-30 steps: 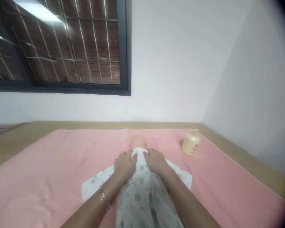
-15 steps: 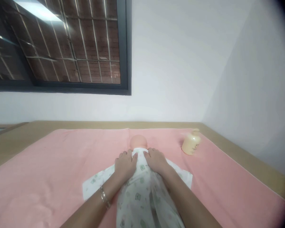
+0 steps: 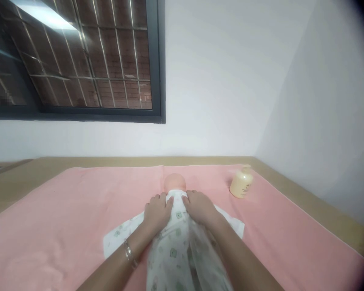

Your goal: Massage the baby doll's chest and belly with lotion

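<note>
A baby doll (image 3: pixel 178 216) lies on the pink sheet, its smooth bald head (image 3: pixel 174 181) away from me and no face showing. It wears a loose white gown with small green prints, and the sleeves spread out to both sides. My left hand (image 3: pixel 158 210) is on the doll's left shoulder area, fingers curled over it and thumb along the upper back. On the other shoulder my right hand (image 3: pixel 200 205) has the same hold, its thumb near the neck. Both hands' fingertips are partly hidden. A bracelet (image 3: pixel 130 254) circles my left wrist.
The pink sheet (image 3: pixel 87 202) covers a tan padded surface (image 3: pixel 45 166) that meets a white wall (image 3: pixel 212 89). A cream pump bottle (image 3: pixel 242 182) stands right of the doll's head. A dark-framed window (image 3: pixel 158 60) with bars is at upper left.
The whole view has shifted slightly, so everything sits a little further left. The right thumb has moved slightly on the gown; both hands stay on the doll's shoulders.
</note>
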A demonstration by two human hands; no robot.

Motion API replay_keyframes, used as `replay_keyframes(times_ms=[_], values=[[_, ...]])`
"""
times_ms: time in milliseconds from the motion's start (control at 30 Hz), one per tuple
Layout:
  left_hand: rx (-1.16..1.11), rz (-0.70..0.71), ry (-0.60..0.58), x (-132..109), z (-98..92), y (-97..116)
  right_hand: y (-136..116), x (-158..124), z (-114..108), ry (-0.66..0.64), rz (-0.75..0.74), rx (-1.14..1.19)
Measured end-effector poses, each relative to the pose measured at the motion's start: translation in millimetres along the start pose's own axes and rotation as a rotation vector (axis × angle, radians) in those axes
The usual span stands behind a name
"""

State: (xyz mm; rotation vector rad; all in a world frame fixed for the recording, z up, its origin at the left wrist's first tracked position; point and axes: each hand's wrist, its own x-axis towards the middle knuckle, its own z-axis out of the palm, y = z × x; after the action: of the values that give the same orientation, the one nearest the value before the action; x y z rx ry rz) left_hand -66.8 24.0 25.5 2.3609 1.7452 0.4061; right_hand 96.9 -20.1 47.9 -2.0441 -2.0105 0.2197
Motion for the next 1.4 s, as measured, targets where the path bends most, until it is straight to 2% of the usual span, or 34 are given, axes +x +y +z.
replay_keyframes(times_ms=[167,267,367,467,533,667,733,867,1000,1100,1233,1333,1400], values=[[0.057,0.088,0.058,-4,-3.6,2,-5,-13,-13,-0.024,-0.069,0.011],[0.114,0.149,0.075,-15,-8.1,10,0,-7,-8,0.011,-0.042,0.039],[0.193,0.268,0.065,-31,-12.0,21,8,2,-1,0.034,0.001,0.084],[0.213,0.345,0.039,-40,-14.3,26,9,4,-3,0.022,0.054,0.105],[0.125,0.297,0.038,-36,-16.0,23,2,-2,-9,0.011,0.019,0.068],[-0.162,0.153,0.014,-13,-20.4,7,-19,-18,-20,0.027,-0.19,-0.002],[-0.225,0.12,-0.007,-4,-21.6,0,-24,-20,-19,0.029,-0.219,-0.004],[-0.197,0.088,0.061,-10,-19.8,5,-11,-7,-8,0.034,-0.112,0.017],[-0.126,0.188,0.098,-31,-17.0,19,4,8,5,0.052,0.05,0.013],[-0.093,0.167,0.096,-30,-17.6,19,0,6,10,0.042,0.02,0.034],[-0.159,0.101,0.09,-11,-19.1,6,-14,-5,10,0.029,-0.078,0.038],[-0.156,0.136,0.072,-8,-18.3,4,-13,-5,9,0.012,-0.06,0.022],[-0.042,0.152,0.057,-16,-17.5,9,-5,0,7,0.009,-0.03,0.004]])
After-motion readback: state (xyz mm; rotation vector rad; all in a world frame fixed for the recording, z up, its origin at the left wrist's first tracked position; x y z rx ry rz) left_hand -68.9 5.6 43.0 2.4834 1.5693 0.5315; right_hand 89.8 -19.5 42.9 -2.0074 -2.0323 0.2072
